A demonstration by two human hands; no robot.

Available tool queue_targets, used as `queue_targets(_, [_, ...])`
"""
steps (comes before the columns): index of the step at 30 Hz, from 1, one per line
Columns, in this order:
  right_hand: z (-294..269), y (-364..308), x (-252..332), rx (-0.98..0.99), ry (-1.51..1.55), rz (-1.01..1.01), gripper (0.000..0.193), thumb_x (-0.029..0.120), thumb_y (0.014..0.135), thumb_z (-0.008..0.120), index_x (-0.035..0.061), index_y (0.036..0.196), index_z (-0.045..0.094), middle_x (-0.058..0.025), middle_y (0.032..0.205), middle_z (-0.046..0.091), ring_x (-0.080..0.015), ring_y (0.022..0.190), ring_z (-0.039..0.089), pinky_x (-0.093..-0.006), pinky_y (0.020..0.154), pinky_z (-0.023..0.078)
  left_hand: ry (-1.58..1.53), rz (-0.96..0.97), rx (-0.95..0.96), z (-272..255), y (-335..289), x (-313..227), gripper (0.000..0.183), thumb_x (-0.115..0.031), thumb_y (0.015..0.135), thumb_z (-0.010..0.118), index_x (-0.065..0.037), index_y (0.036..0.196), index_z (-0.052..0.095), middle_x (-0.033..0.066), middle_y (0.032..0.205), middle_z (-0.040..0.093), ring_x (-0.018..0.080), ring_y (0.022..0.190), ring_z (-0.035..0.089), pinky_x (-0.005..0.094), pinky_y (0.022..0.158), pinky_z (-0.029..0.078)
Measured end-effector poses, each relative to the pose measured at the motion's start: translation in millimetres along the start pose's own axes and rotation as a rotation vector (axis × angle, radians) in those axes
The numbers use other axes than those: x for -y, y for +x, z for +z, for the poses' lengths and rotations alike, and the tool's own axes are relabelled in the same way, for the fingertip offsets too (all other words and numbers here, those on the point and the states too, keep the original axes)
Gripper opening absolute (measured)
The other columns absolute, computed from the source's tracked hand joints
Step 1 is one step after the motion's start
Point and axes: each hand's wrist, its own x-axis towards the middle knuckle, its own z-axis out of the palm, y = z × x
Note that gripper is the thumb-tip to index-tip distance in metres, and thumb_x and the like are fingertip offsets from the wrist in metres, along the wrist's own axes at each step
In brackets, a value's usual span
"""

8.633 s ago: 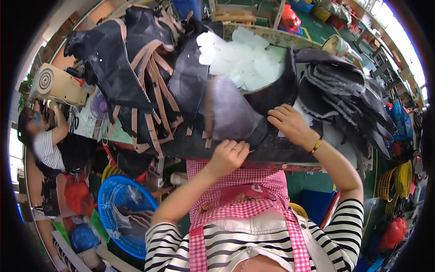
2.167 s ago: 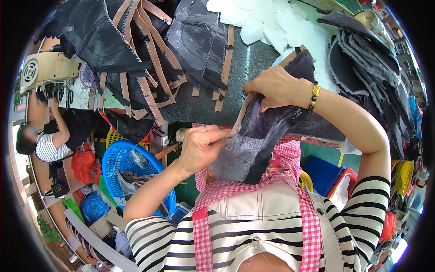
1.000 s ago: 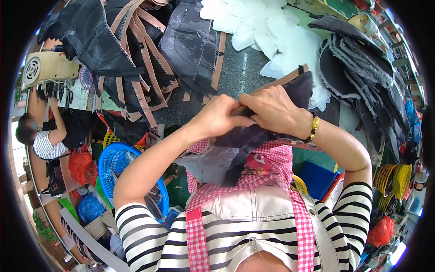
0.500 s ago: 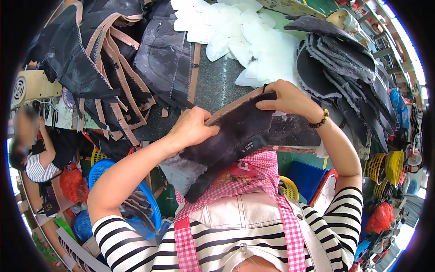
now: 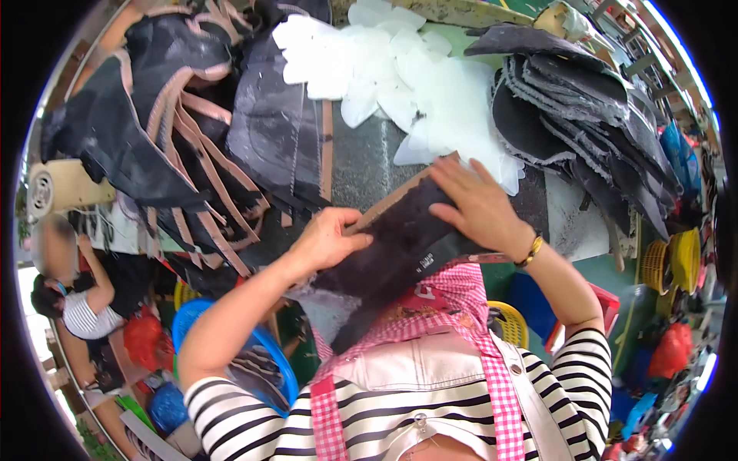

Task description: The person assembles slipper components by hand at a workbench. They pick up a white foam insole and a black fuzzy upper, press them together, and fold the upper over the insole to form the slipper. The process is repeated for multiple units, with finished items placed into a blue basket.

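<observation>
A black leather-like panel (image 5: 400, 223) with a tan strip along its far edge is held slanted in front of me, over the worktable's near edge. White print marks its face. Its lower left end shows a fuzzy grey side and hangs over my apron. My left hand (image 5: 329, 242) pinches the panel near the tan strip, thumb on top. My right hand (image 5: 480, 207) lies on the panel's upper right end, fingers stretched out flat and thumb apart. Past it spread thin white curved sheets (image 5: 438, 92), overlapping on the table.
Black panels with tan strips (image 5: 161, 123) pile up at the far left. Dark folded pieces with fuzzy edges (image 5: 576, 100) are stacked at the right. A blue basket (image 5: 288, 376) stands low on the left, a yellow basket (image 5: 509, 323) below the table. A co-worker (image 5: 84, 307) sits at far left.
My right hand has gone from gripping the panel's upper right corner to lying flat on it with fingers extended. My left hand keeps its pinch. The whole view has shifted slightly.
</observation>
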Motion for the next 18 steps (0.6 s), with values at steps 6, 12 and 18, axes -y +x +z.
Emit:
queue_targets(6, [-44,19,9,-0.208,1.202,0.344,0.057,0.022,0.082,0.077,-0.0035,0.127,0.052,-0.0136,0.12,0.06,-0.0145,0.108,0.057,-0.03,0.094,0.045,-0.256,0.179,-0.11,-11,-40,-8,0.016,-0.008,0.085,0.071,0.0,0.097,0.064,-0.0063,0.075,0.057,-0.0001,0.07,0.046,0.0199,0.059,0.04])
queue_targets(12, [-82,98,38,-0.184,0.781,0.36,0.036,0.03,0.088,0.068,-0.005,0.084,0.064,-0.0023,0.07,0.06,-0.006,0.066,0.049,-0.0282,0.059,0.046,-0.421,0.266,0.029,-22,-43,-41,0.027,-0.006,0.091,0.064,-0.001,0.117,0.059,-0.0018,0.1,0.065,0.0016,0.088,0.054,0.0202,0.075,0.046])
queue_targets(18, [-181,110,44,-0.754,0.466,-0.181,0.045,0.036,0.087,0.065,-0.0012,0.112,0.058,-0.0126,0.098,0.064,-0.0172,0.086,0.059,-0.0308,0.077,0.048,-1.12,0.452,-0.429,-12,-6,-69,0.035,-0.004,0.091,0.058,-0.004,0.125,0.05,0.0075,0.118,0.062,0.0176,0.099,0.065,0.0312,0.091,0.052])
